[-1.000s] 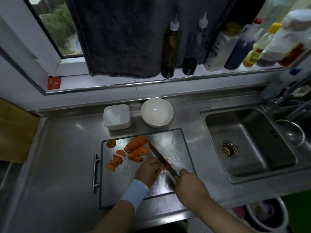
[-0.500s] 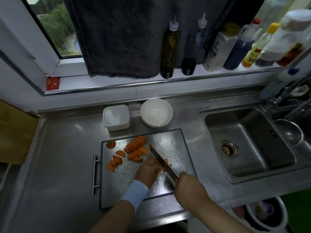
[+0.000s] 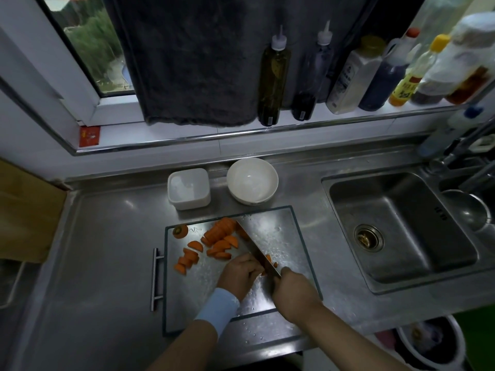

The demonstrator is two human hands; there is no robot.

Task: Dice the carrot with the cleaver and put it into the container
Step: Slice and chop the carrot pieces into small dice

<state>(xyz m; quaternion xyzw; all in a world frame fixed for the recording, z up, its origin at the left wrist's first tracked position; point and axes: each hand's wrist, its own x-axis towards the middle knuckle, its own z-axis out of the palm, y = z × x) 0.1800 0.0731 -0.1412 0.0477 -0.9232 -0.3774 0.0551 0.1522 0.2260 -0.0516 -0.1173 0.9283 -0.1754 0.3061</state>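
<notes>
My left hand [image 3: 241, 274] curls on hidden carrot, right hand [image 3: 292, 290] grips steel cleaver [image 3: 255, 249]; more small orange dice [image 3: 268, 258] now beside my knuckles, white square container [image 3: 188, 188] waiting

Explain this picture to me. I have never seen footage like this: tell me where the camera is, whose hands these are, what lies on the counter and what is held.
No machine here: a person works with bare hands, and one wide-angle camera worn on their head looks down at them. The right hand grips a cleaver, its blade on a shiny cutting board. The curled left hand holds down a carrot piece beside the blade, mostly hidden. More carrot slices lie on the board's left part. Behind the board stand a square white container and a white bowl; a sink is to the right.
</notes>
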